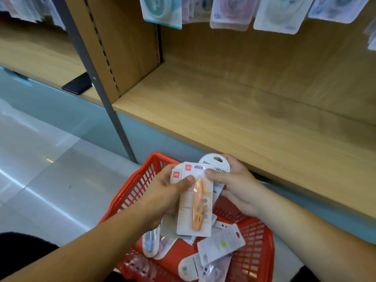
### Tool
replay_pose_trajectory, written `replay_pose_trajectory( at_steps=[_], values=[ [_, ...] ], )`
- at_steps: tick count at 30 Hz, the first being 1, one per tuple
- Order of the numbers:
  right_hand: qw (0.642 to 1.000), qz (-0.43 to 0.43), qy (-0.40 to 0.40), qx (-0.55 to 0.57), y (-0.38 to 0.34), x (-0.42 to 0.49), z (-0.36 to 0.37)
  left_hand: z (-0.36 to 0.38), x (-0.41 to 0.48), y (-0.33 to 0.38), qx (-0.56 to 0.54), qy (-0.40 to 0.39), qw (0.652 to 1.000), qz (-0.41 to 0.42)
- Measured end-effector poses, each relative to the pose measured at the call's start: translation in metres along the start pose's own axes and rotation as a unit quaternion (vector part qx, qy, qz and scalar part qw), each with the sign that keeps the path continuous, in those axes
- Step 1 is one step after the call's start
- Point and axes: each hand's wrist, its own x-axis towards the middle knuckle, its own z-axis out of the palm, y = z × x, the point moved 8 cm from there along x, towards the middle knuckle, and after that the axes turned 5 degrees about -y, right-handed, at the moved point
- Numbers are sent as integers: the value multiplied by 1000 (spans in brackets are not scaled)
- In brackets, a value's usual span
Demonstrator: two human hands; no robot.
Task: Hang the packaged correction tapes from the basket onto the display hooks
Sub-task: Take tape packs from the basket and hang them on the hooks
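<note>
A wooden shelf (pixel 234 110) runs across the back of a shop aisle, with hung packs (pixel 230 13) dangling along the top edge of the view. Their hooks are out of sight above. Below the shelf, on the pale floor, a red basket (pixel 130 192) holds loose packs (pixel 220 244) lying flat and crossed over each other. Both hands are raised over the basket and share a fanned bunch (pixel 215 160) of carded correction tapes. The left grip (pixel 168 196) pinches the bunch from the left, thumb pressed on the face of the front orange pack (pixel 195 208), fingers curled behind. The right grip (pixel 236 186) pinches the upper right side, thumb tip near the orange pack's hang hole, fingers hidden behind the rear cards. The bunch stands roughly upright between the two grips, hang holes uppermost and lower ends hanging over the basket. The step in hand looks like sorting or squaring the bunch, or peeling off one pack, and nothing from it has been hung yet. The next move likely calls for one grip to free a single pack by its top. It would then lift the pack well above the shelf, level the hole with a hook's tip and slide it on. The cards are slick and overlap, so two may come away together.
</note>
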Motion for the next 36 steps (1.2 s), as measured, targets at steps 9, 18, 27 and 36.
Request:
replay_pose_trajectory(
  at_steps=[9,18,27,36],
  values=[
    [993,-46,-96,-52,-12,-24,37,6,-10,28,-117,41,991,42],
    [991,-129,-23,-35,-51,-37,23,33,-17,52,-159,-112,980,46],
    [982,-189,-22,-9,-82,-48,16,24,-28,67,-163,-20,981,101],
    [978,-207,-12,-3,-92,-62,14,35,-48,84,-146,-69,978,129]
  ],
)
